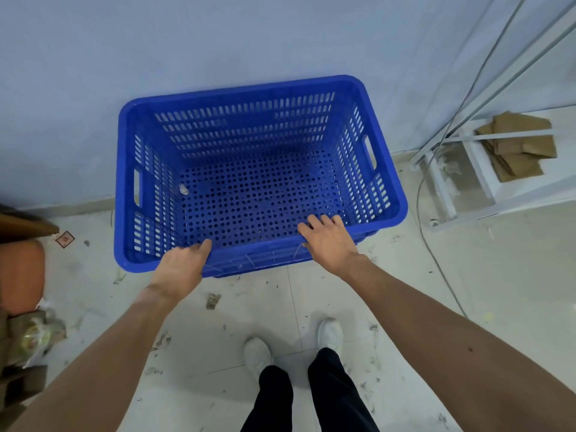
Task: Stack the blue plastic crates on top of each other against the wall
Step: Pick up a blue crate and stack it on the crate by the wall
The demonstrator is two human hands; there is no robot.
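A blue plastic crate [249, 88] with slotted walls and a perforated bottom stands with its far side against the pale wall [218, 42]. It holds nothing but a small pale scrap [183, 189] at its left. A sliver of a second blue crate [367, 236] shows beneath its near edge, so it sits on top of that one. My left hand [184, 263] grips the near rim left of centre, thumb inside. My right hand [327, 241] lies over the near rim right of centre, fingers curled into the crate.
A white metal shelf frame [467, 169] with cardboard pieces [517, 145] stands at the right, and a cable [436, 244] trails down past it. An orange-brown object [21, 269] and bagged clutter [34, 335] sit at the left. Debris [213, 300] litters the tiled floor by my shoes [258, 353].
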